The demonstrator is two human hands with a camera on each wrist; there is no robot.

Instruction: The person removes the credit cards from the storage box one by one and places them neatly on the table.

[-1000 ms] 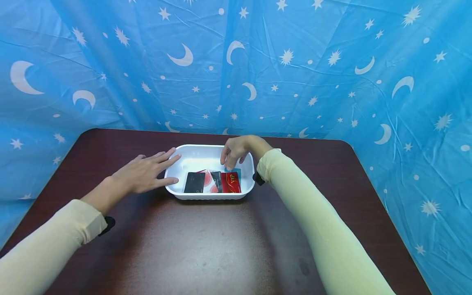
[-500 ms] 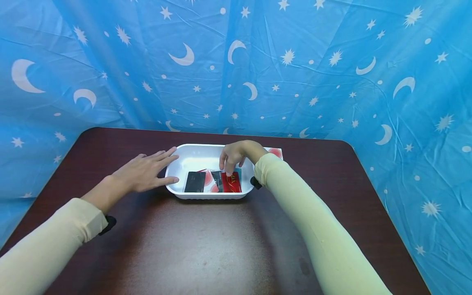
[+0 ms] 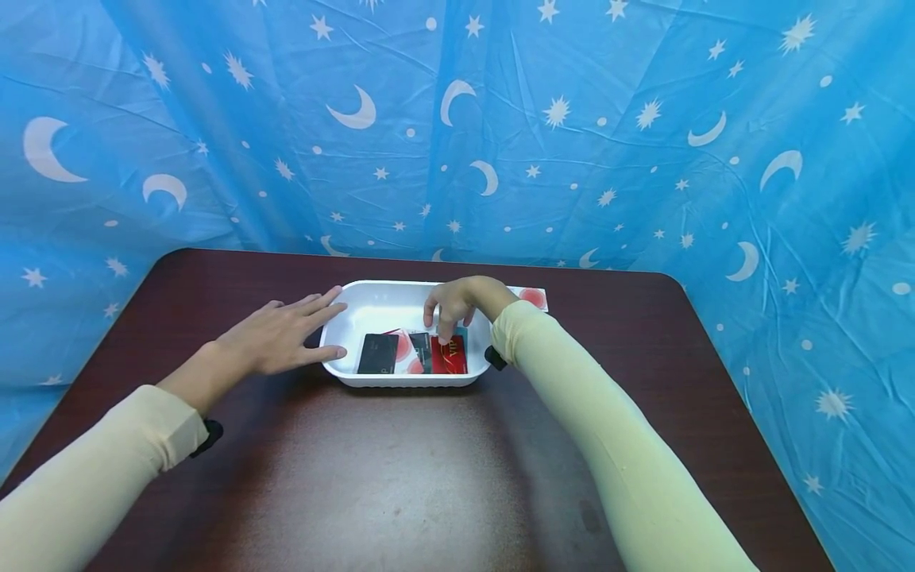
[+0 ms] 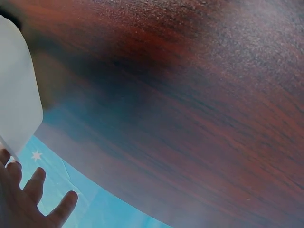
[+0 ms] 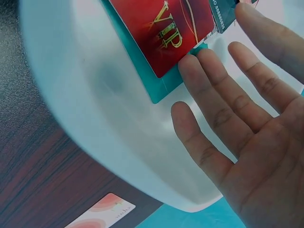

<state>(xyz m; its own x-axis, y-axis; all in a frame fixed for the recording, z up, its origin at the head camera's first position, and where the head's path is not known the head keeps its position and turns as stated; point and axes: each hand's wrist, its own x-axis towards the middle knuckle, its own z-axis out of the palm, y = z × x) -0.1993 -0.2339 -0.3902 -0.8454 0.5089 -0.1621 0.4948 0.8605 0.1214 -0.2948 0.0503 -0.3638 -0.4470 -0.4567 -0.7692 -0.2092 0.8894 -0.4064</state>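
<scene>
Several cards lie overlapping along the near side of a white tray (image 3: 372, 381). A red VIP card (image 3: 448, 359) is at the right of the row, on top of a teal card (image 5: 156, 92). To its left are a dark card (image 3: 422, 349), a pink-and-white card (image 3: 407, 357) and a black card (image 3: 377, 353). My right hand (image 3: 450, 306) reaches into the tray with its fingers spread, and its fingertips are at the red card's far edge. My left hand (image 3: 279, 334) lies with straight fingers at the tray's left rim.
A pink-and-white card (image 3: 532, 298) lies on the table outside the tray, behind the right wrist. The tray stands on a dark brown table (image 3: 400, 477). A blue curtain (image 3: 486, 119) with moons and stars hangs behind the table.
My right hand has shifted slightly nearer, from the teal card's edge onto the red card. More of the card outside the tray shows behind the wrist. The left hand stays in place.
</scene>
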